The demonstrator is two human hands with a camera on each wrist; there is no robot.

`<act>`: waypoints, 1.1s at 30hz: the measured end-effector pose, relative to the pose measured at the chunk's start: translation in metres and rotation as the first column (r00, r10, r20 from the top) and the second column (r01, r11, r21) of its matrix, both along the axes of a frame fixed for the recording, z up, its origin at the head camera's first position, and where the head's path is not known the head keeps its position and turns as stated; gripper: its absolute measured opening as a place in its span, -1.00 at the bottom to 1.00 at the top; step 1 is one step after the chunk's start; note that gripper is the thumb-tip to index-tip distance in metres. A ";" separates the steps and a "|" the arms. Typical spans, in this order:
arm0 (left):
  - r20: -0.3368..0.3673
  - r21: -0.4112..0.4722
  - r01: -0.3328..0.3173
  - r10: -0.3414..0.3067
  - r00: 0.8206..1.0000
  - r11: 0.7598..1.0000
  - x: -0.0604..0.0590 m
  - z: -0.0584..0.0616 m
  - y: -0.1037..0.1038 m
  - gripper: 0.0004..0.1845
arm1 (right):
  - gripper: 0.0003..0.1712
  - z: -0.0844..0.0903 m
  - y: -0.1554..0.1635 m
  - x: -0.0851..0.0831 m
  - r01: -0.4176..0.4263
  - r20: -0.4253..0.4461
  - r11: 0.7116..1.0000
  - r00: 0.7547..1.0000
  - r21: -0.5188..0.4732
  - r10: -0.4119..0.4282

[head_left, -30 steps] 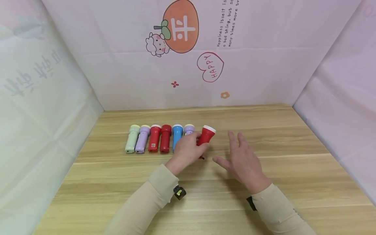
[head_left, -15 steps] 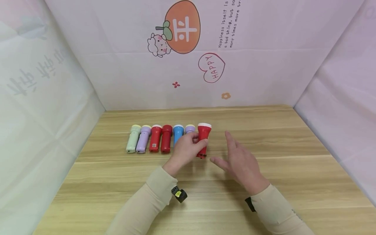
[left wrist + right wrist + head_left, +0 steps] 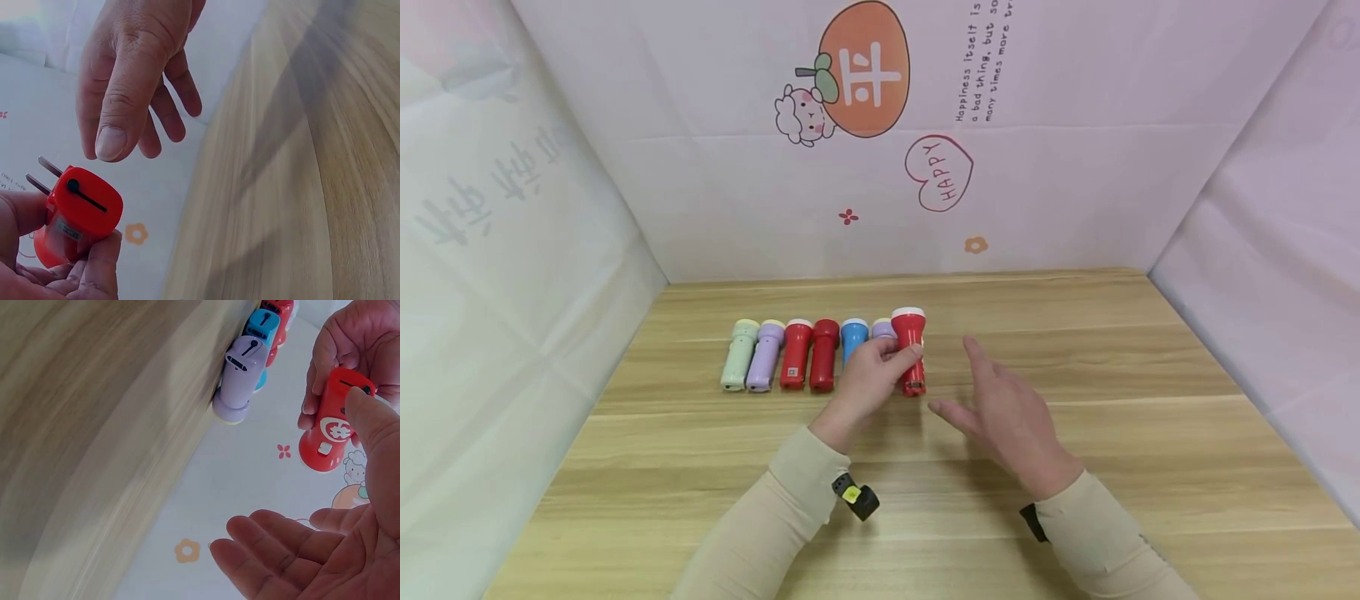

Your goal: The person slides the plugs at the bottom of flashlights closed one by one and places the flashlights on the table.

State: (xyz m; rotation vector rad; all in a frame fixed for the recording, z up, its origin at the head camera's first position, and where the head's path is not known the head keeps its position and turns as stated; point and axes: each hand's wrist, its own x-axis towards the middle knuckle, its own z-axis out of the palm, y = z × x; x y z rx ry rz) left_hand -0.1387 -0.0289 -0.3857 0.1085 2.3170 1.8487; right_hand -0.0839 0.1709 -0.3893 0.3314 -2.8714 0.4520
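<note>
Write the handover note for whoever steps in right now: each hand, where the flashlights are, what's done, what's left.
Left hand: grips the red flashlight, lens end pointing away, at the right end of the row; whether it rests on the table cannot be told.
Right hand: open, holding nothing, just right of that flashlight.
Row on the wooden table, left to right: green flashlight, purple flashlight, two red flashlights, blue flashlight, second purple flashlight, partly hidden by the left hand.
Done: six lie side by side.
Left: probably set the held one down beside the second purple flashlight and let go.
</note>
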 end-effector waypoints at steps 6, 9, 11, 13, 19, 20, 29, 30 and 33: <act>0.051 0.122 -0.004 -0.002 0.999 0.992 0.000 -0.001 0.000 -0.55 | 0.15 0.001 -0.004 0.001 -0.026 -0.030 0.999 0.999 -0.022 0.025; 0.087 0.175 -0.010 -0.005 0.996 0.985 0.000 -0.002 0.000 -0.52 | 0.10 0.002 -0.006 0.002 -0.051 -0.063 0.998 0.997 -0.034 0.048; 0.118 0.210 -0.017 -0.008 0.993 0.978 0.000 -0.001 0.000 -0.51 | 0.07 0.002 -0.007 0.001 -0.066 -0.091 0.997 0.994 -0.046 0.062; 0.145 0.241 -0.025 -0.010 0.989 0.970 0.000 -0.001 0.000 -0.50 | 0.03 0.002 -0.008 0.001 -0.083 -0.117 0.995 0.990 -0.059 0.075; 0.185 0.323 -0.036 -0.025 0.982 0.946 0.003 0.001 0.001 -0.51 | -0.10 0.003 -0.012 0.002 -0.122 -0.162 0.987 0.981 -0.102 0.105; 0.188 0.336 -0.038 -0.028 0.982 0.941 0.003 0.001 0.001 -0.51 | -0.12 0.004 -0.012 0.002 -0.127 -0.162 0.986 0.981 -0.109 0.108; 0.221 0.457 -0.072 -0.034 0.975 0.887 0.005 0.000 0.005 -0.52 | -0.31 0.006 -0.016 0.003 -0.133 -0.133 0.970 0.985 -0.204 0.107; 0.223 0.468 -0.078 -0.032 0.974 0.880 0.005 0.000 0.005 -0.53 | -0.34 0.006 -0.017 0.003 -0.136 -0.135 0.967 0.985 -0.215 0.109; 0.227 0.494 -0.089 -0.029 0.974 0.865 0.005 0.000 0.006 -0.54 | -0.41 0.006 -0.017 0.003 -0.156 -0.146 0.955 0.982 -0.251 0.122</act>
